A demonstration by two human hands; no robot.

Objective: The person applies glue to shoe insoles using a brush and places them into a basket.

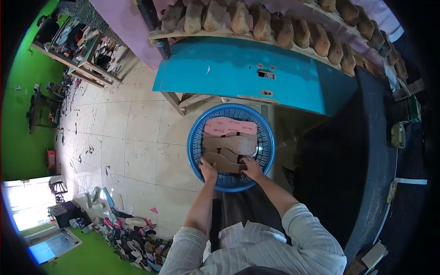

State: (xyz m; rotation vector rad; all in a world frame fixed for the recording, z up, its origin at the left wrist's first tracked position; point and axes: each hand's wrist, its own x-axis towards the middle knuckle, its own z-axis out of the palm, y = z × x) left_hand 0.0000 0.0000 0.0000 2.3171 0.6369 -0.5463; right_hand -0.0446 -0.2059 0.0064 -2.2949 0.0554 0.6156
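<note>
A round blue plastic basket (270, 143) sits in front of me with several shoe insoles inside it. My left hand (208, 171) is closed on the left end of a beige insole (223, 163) at the basket's near side. On that insole's right end, my right hand (251, 168) is closed as well. Just beyond lie more grey-beige insoles (234, 145), overlapping, with dark strips between them. At the far side of the basket rests a pink insole (229, 125) with red print.
A blue board bench (220, 68) stands beyond the basket, under shelves of wooden shoe lasts (240, 18). A dark table (371, 165) is on the right. Shoes are heaped (133, 238) at lower left; scraps litter the tiled floor (137, 151). A rack (87, 50) stands far left.
</note>
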